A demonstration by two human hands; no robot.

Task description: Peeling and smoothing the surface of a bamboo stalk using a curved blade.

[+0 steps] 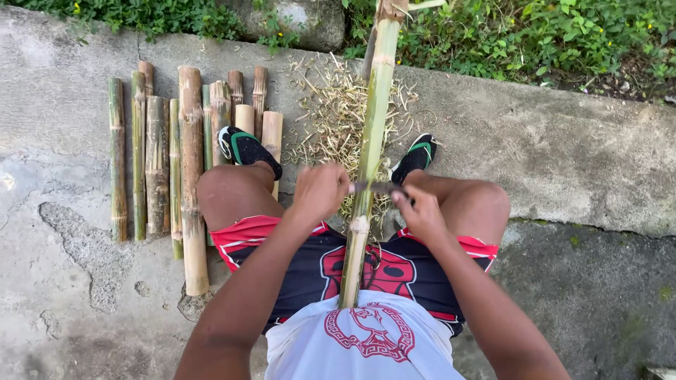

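Observation:
A long green-yellow bamboo pole (372,119) runs from my lap out over the concrete to the plants at the top. A dark blade (377,187) lies straight across the pole. My left hand (320,191) is closed on the blade's left end. My right hand (420,210) grips its right end with the fingers curled. Both hands sit just past my knees, one on each side of the pole. Under the pole lies a heap of pale bamboo shavings (332,112).
Several cut bamboo lengths (190,162) lie side by side on the concrete (563,141) to my left. My feet wear black sandals with green trim, left sandal (246,149), right sandal (415,156). Green plants (535,35) and a stone (303,17) line the far edge.

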